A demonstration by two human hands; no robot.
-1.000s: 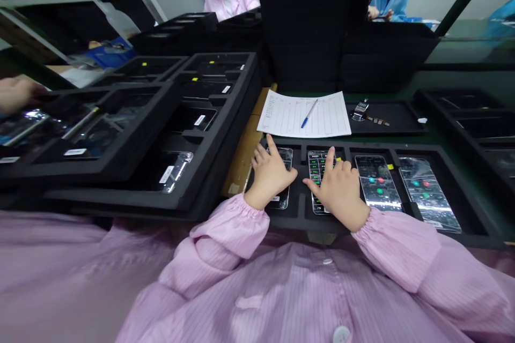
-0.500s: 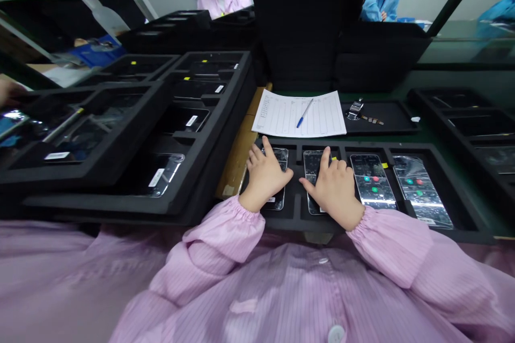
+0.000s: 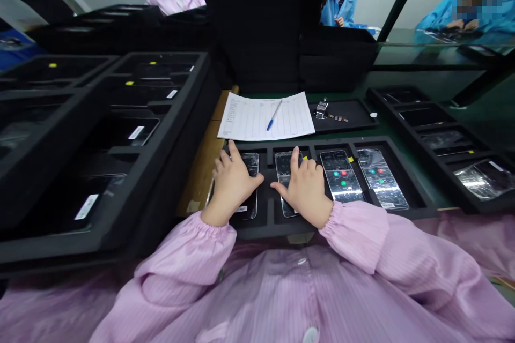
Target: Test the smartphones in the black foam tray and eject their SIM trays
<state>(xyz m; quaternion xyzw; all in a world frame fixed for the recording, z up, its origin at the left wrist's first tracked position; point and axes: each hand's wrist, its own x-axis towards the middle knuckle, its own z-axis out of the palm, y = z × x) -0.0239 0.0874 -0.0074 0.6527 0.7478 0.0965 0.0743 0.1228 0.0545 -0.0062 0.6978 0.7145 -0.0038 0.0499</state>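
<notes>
My left hand (image 3: 235, 185) is spread over the leftmost phone (image 3: 252, 198) in a black foam tray (image 3: 267, 220), and covers much of its screen. My right hand (image 3: 308, 187) hovers over or touches the second phone (image 3: 282, 163); contact of the fingertips cannot be made out. Its index finger points forward along the screen and the thumb sticks out to the left. Neither hand grips anything. To the right, in the same tray, lie a third phone (image 3: 341, 179) and a fourth phone (image 3: 382, 182), both showing red and green round icons.
A printed sheet (image 3: 245, 118) with a blue pen (image 3: 274, 115) lies behind the tray. Beside it, a small black tray (image 3: 358, 112) holds a metal piece (image 3: 321, 109). Stacked phone trays (image 3: 169, 128) stand left, another phone tray (image 3: 436, 144) right. Several people sit beyond.
The view has swung right, so a further person in blue appears and another's hand at the far left is out of sight. My hands keep nearly the same pose over the two phones.
</notes>
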